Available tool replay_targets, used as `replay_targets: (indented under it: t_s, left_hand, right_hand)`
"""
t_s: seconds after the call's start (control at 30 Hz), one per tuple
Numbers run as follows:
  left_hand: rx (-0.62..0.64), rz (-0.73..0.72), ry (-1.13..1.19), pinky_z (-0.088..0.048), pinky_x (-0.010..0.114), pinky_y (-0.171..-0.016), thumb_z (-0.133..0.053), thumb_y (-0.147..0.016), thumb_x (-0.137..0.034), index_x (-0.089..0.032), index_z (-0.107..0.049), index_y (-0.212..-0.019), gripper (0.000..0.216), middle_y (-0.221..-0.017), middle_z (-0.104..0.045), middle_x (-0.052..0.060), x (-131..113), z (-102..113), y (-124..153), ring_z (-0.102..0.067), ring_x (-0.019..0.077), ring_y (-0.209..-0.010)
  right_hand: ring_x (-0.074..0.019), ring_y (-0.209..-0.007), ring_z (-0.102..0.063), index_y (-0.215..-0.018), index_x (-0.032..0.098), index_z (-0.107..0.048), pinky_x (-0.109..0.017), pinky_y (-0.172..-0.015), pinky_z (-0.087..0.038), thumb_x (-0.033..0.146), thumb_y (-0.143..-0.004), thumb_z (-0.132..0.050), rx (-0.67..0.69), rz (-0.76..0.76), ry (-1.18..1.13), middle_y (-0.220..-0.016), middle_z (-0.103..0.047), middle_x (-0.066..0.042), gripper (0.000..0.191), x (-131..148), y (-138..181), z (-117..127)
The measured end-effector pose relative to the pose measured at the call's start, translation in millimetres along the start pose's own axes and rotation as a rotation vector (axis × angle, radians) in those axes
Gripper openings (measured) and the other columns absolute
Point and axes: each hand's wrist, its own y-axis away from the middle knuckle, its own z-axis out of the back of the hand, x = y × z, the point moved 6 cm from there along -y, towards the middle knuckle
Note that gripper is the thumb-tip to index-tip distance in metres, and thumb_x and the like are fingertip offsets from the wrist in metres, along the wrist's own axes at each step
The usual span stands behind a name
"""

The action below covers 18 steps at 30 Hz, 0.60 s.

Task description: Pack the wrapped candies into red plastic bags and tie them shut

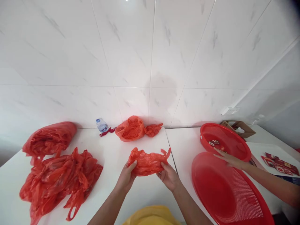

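Observation:
A crumpled red plastic bag (148,161) is held just above the white table (112,156) between both my hands. My left hand (126,176) is closed on its left end, thumb on top. Its right end is gripped by my right hand (168,176), fingers curled under. A filled, knotted red bag (131,128) lies beyond it by the wall, with a smaller red bundle (153,129) beside it.
Heaps of loose red bags lie at the left (58,181) and far left (50,137). A small water bottle (101,125) stands by the wall. Two red mesh baskets (225,190) (225,140) sit right, another person's hand (231,160) reaching between them. Cardboard box (239,127) and red packets (280,164) lie beyond.

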Motion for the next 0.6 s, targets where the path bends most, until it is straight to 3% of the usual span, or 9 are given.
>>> replay_targets:
  t_s: [0.13,0.27,0.37,0.47,0.6]
  left_hand:
    - [-0.132,-0.017,0.069,-0.055,0.036,-0.082,-0.080,-0.068,-0.035,-0.022,-0.068,-0.094,0.031,-0.105,-0.073,0.007,2.7,25.5,1.4,-0.067,0.0273,-0.101]
    - [-0.152,-0.047,0.121,-0.054,0.033,-0.080,-0.080,-0.068,-0.034,-0.022,-0.068,-0.095,0.033,-0.107,-0.072,0.006,-1.4,32.9,2.8,-0.067,0.0234,-0.098]
    - [-0.168,-0.083,0.075,-0.053,0.032,-0.081,-0.083,-0.060,-0.030,-0.021,-0.066,-0.088,0.034,-0.096,-0.072,0.004,-5.9,38.3,1.6,-0.066,0.0214,-0.091]
    - [-0.223,-0.120,-0.087,-0.051,0.036,-0.086,-0.081,-0.056,-0.024,-0.021,-0.060,-0.077,0.030,-0.084,-0.068,0.002,-9.4,51.0,-1.7,-0.065,0.0205,-0.088]
    - [-0.510,-0.266,-0.469,-0.047,0.042,-0.091,-0.074,-0.063,-0.029,-0.024,-0.060,-0.095,0.035,-0.113,-0.064,0.006,-23.4,64.4,3.4,-0.061,0.0248,-0.104]
  right_hand:
    - [-0.0164,-0.093,-0.069,-0.092,0.024,-0.067,-0.029,-0.078,-0.055,0.028,-0.074,-0.078,-0.075,0.088,-0.030,-0.103,-0.075,-0.001,0.021,27.1,1.0,16.7]
    - [-0.0156,-0.093,-0.069,-0.089,0.026,-0.068,-0.029,-0.080,-0.056,0.028,-0.076,-0.077,-0.110,0.145,-0.057,-0.098,-0.075,0.002,0.016,44.9,0.4,30.6]
    - [-0.0162,-0.092,-0.069,-0.087,0.028,-0.068,-0.031,-0.080,-0.056,0.028,-0.076,-0.076,-0.123,0.187,-0.056,-0.095,-0.074,0.003,0.014,57.3,1.8,37.3]
    - [-0.0192,-0.098,-0.067,-0.086,0.028,-0.069,-0.035,-0.081,-0.055,0.030,-0.077,-0.074,-0.100,0.247,0.008,-0.101,-0.073,0.002,0.011,74.5,7.7,37.7]
    - [-0.0227,-0.111,-0.062,-0.092,0.030,-0.071,-0.040,-0.091,-0.052,0.034,-0.075,-0.074,-0.022,0.326,0.117,-0.115,-0.069,0.000,0.019,91.1,20.5,21.6]
